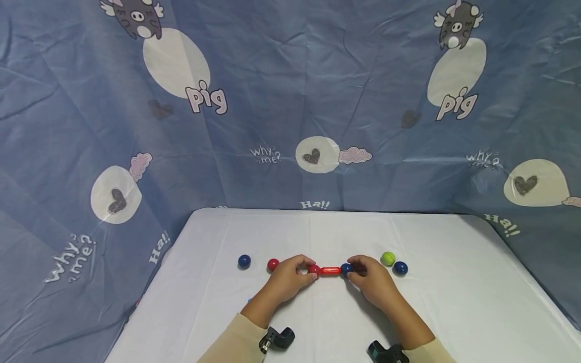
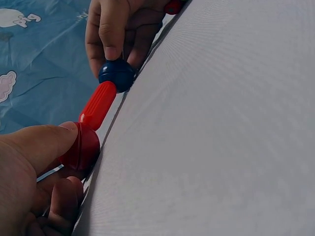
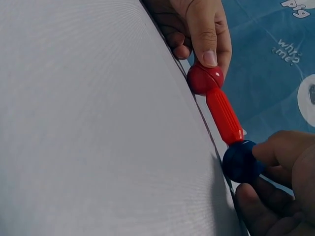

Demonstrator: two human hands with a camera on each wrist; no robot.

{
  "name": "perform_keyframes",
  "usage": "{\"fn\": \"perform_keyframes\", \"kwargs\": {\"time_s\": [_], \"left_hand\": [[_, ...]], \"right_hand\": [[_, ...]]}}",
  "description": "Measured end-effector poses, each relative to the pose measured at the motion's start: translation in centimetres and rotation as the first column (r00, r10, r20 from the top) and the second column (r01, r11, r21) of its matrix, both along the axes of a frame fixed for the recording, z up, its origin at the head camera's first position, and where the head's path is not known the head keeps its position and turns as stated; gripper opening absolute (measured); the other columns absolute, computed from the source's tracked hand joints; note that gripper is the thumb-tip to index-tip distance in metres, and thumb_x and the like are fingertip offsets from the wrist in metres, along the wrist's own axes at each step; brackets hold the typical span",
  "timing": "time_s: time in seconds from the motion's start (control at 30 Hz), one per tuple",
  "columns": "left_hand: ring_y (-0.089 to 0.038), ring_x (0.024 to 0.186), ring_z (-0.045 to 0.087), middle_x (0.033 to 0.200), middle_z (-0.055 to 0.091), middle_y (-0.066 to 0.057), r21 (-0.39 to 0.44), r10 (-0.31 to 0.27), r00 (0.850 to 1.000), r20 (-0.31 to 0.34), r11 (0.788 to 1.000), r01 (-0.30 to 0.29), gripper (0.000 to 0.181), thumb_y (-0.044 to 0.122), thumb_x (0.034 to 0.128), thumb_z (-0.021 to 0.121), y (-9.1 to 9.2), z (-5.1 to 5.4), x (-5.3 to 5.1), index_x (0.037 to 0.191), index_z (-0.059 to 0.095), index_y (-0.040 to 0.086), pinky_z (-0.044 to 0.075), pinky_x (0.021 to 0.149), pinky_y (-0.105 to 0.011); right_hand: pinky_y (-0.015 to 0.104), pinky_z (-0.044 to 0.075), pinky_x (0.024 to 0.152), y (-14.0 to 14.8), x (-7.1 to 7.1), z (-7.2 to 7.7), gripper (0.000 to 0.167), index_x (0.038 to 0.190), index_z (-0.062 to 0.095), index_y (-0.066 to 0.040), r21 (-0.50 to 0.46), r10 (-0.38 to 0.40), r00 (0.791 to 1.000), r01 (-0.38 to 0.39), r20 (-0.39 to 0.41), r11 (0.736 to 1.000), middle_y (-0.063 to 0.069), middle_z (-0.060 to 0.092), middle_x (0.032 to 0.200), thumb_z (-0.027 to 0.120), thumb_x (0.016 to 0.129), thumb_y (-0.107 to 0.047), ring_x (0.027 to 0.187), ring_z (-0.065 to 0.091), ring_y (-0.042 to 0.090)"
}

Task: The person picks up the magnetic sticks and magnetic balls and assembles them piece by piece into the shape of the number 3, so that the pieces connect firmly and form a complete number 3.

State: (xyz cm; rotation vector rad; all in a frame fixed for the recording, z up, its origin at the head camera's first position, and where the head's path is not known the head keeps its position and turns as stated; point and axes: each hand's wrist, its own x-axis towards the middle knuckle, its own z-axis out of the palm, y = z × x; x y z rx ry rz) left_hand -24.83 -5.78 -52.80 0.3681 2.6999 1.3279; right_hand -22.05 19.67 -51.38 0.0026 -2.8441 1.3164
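A short red ridged rod [image 1: 330,271] lies between a red ball [image 1: 314,271] and a dark blue ball [image 1: 346,269], touching both in one line. My left hand [image 1: 290,277] pinches the red ball between thumb and fingers. On the other end, my right hand [image 1: 373,281] grips the blue ball the same way. The left wrist view shows the rod [image 2: 98,104] meeting the red ball [image 2: 83,147] beside the left thumb. From the right wrist, the blue ball [image 3: 242,161] sits under the right thumb, partly covered by the fingers.
Another red ball [image 1: 273,264] is just left of the left hand, with a blue ball [image 1: 244,261] farther left. A green ball [image 1: 388,258] and a blue ball [image 1: 400,268] sit right of the right hand. All are on a white-covered table [image 1: 476,292] before a blue printed cloth [image 1: 272,101].
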Motion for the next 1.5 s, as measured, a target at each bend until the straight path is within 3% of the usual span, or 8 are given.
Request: {"fn": "perform_keyframes", "kwargs": {"time_s": [0.53,0.8,1.1,1.37,1.5], "left_hand": [[-0.011,0.079,0.056,0.105,0.069,0.014,-0.009,0.006,1.0,-0.001,1.0,-0.006,0.028,0.032,0.089,0.084,0.0,0.1,0.1,0.115,0.074,0.032,0.048,0.067,-0.026],[-0.012,0.079,0.056,0.106,0.069,0.014,-0.013,0.006,1.0,0.002,1.0,-0.006,0.028,0.032,0.0892,0.084,0.0,0.1,0.0,0.116,0.074,0.032,0.048,0.067,-0.026],[-0.011,0.078,0.057,0.106,0.069,0.014,-0.002,0.005,1.0,0.01,1.0,-0.005,0.028,0.033,0.0896,0.084,0.1,0.0,0.0,0.115,0.074,0.033,0.048,0.067,-0.026],[-0.011,0.074,0.056,0.099,0.068,0.013,0.007,-0.001,1.0,0.0,1.0,0.001,0.027,0.031,0.0891,0.084,0.1,0.0,-0.1,0.114,0.074,0.032,0.047,0.064,-0.026],[-0.011,0.074,0.057,0.1,0.068,0.013,0.007,-0.004,1.0,0.003,1.0,0.004,0.027,0.031,0.0891,0.085,0.1,0.0,-0.1,0.114,0.074,0.031,0.047,0.064,-0.026]], "right_hand": [[0.026,0.054,0.092,0.2,0.2,0.6,0.024,0.119,0.072,-0.007,-0.157,-0.114,0.988,0.096,-0.108,0.983,0.003,0.074,0.106,0.072,0.096,-0.011,0.103,0.068,0.017],[0.03,0.051,0.091,0.4,0.6,1.2,0.024,0.123,0.07,-0.008,-0.222,-0.134,0.987,0.111,-0.088,0.969,0.004,0.073,0.109,0.069,0.1,-0.014,0.106,0.066,0.017],[0.04,0.052,0.098,2.3,0.9,2.2,0.024,0.125,0.069,-0.012,-0.115,-0.088,0.993,0.079,-0.084,0.99,0.001,0.073,0.112,0.067,0.103,-0.022,0.111,0.066,0.019],[0.027,0.055,0.093,4.3,1.6,2.3,0.02,0.12,0.071,-0.013,-0.021,-0.054,0.991,0.052,-0.119,0.998,-0.002,0.074,0.109,0.069,0.102,-0.021,0.108,0.067,0.016],[0.031,0.056,0.091,4.8,2.2,2.8,0.019,0.119,0.071,-0.014,0.044,-0.008,0.993,0.013,-0.114,0.999,-0.004,0.073,0.108,0.069,0.102,-0.021,0.105,0.068,0.015]]}}
